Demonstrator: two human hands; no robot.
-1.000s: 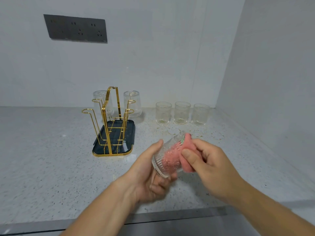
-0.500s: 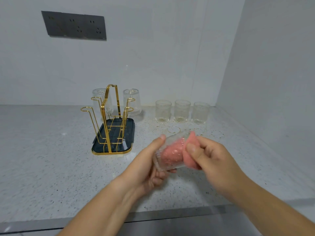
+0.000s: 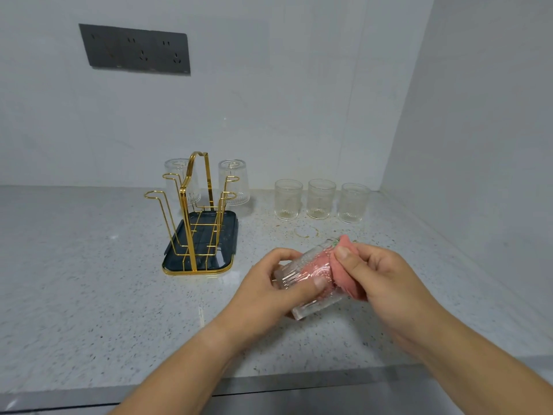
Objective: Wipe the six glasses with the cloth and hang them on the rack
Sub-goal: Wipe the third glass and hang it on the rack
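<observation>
While a gold wire rack holds two upturned clear glasses left of the surface's middle, the left hand wraps its grip round a ribbed clear glass above the front edge. The right hand pinches a pink cloth pushed into its mouth. Along the back edge stand three upright glasses.
</observation>
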